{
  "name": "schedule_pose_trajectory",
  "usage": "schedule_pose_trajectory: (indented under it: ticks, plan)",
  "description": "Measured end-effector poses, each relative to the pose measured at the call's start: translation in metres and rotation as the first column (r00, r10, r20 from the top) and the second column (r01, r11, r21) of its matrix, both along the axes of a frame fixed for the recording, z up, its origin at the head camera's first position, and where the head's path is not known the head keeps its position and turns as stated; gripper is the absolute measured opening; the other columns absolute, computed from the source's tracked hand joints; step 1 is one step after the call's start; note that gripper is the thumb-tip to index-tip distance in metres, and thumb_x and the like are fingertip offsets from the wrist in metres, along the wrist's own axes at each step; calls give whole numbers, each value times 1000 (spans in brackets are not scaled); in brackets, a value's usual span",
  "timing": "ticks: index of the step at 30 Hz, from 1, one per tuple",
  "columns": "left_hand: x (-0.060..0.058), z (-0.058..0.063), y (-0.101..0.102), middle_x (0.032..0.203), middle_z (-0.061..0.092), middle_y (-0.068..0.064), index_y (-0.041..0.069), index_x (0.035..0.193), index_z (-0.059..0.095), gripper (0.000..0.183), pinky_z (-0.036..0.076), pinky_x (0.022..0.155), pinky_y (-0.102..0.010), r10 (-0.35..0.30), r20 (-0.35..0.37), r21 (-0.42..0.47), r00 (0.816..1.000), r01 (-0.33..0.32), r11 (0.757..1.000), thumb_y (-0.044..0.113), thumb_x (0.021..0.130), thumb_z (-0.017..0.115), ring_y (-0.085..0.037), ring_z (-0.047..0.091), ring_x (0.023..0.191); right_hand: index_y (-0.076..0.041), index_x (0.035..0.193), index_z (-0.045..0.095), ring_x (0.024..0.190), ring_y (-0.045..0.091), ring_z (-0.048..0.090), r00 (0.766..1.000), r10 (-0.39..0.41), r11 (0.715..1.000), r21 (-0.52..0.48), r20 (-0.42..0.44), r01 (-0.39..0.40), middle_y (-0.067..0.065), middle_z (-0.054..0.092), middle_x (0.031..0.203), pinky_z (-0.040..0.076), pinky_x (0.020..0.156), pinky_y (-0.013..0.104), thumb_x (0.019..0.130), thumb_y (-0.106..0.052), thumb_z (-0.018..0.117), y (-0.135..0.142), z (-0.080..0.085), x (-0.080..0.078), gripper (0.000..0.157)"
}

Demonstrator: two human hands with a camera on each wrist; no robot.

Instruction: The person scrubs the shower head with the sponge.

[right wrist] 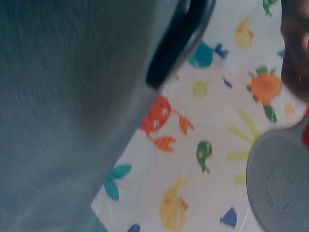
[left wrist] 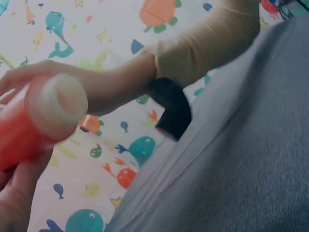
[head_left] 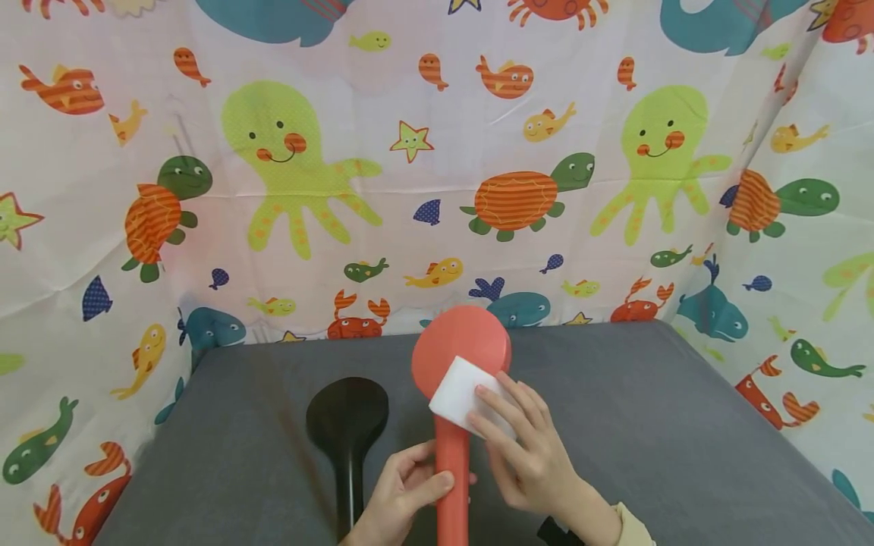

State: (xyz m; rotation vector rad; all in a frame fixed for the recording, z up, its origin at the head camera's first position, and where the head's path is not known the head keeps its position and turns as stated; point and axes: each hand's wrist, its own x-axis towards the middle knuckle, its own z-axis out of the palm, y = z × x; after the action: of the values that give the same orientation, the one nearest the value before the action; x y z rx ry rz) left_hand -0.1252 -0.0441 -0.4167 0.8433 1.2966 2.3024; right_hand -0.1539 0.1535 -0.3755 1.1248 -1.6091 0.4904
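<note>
A coral-red handheld shower head (head_left: 454, 337) is held up in front of me with its smooth back towards the head view. My left hand (head_left: 403, 489) grips its handle, thumb across the front. With its fingers spread over a white sponge block (head_left: 459, 390), my right hand (head_left: 536, 455) holds the block against the lower part of the round head. The pale hollow end of the handle (left wrist: 67, 99) shows in the left wrist view. The right wrist view catches the grey spray face (right wrist: 280, 179). To the left lies a black shower head (head_left: 348, 417).
A grey cloth (head_left: 614, 425) covers the table. Behind it and along both sides hangs a white curtain (head_left: 396, 197) printed with sea animals. A black strap (head_left: 558, 532) is at my right wrist.
</note>
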Motion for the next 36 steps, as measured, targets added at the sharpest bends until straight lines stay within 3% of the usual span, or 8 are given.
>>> schedule_pose_trajectory:
  ticks: [5,11,14,20,26,29,33,36]
  plan:
    - [2,-1,-1,105,66,-11,-9,129,43,33,51,83,-36,-150,49,114,987,144,983,2,99,35,-20,66,90,6,110,57,115,50,40,999,-6,986,-166,50,14,31,49,119,33,102,39,92,-10,45,9,18,-12,27]
    - [5,-2,0,105,66,-9,-6,129,44,34,50,85,-35,-198,40,117,979,192,974,4,99,30,-19,66,90,17,114,46,111,48,43,978,2,949,-307,211,64,39,42,120,40,95,20,97,-14,41,6,33,-8,36]
    - [4,-2,0,107,66,-8,-3,128,45,34,50,86,-35,-222,32,135,974,216,967,3,99,28,-19,66,92,15,114,48,114,48,40,990,6,957,-287,142,36,38,42,120,38,99,27,96,-13,41,2,23,-6,34]
    - [1,-4,-1,110,63,-10,-2,129,44,35,48,88,-39,-234,55,182,971,221,958,3,100,25,-22,64,96,3,109,57,114,48,41,995,-23,996,-89,-95,14,30,49,116,33,100,44,92,-8,45,-6,3,-2,24]
    - [1,-5,-2,110,63,-9,-1,130,44,37,48,89,-37,-251,52,175,967,238,955,3,100,23,-21,64,95,1,107,57,112,47,43,984,-47,997,-70,-174,36,27,51,112,35,96,47,91,-8,45,0,7,-10,22]
    - [1,-4,-2,109,64,-10,-1,127,46,35,49,88,-35,-268,41,179,962,257,950,3,100,24,-20,65,93,3,107,55,111,48,43,992,-50,987,-156,-114,31,30,48,114,39,96,41,91,-10,45,5,14,-16,23]
    - [2,-2,-2,109,64,-11,0,126,47,34,49,87,-36,-291,20,191,957,282,940,3,100,26,-21,65,93,10,110,50,112,45,43,998,-3,960,-280,59,20,35,43,118,41,94,26,94,-15,45,6,19,-15,30]
    - [2,-1,-2,109,64,-11,0,127,47,34,49,86,-36,-295,9,196,956,287,938,2,100,26,-21,65,94,11,110,50,113,44,43,996,9,957,-290,83,16,36,42,119,40,94,24,95,-16,45,1,17,-9,31]
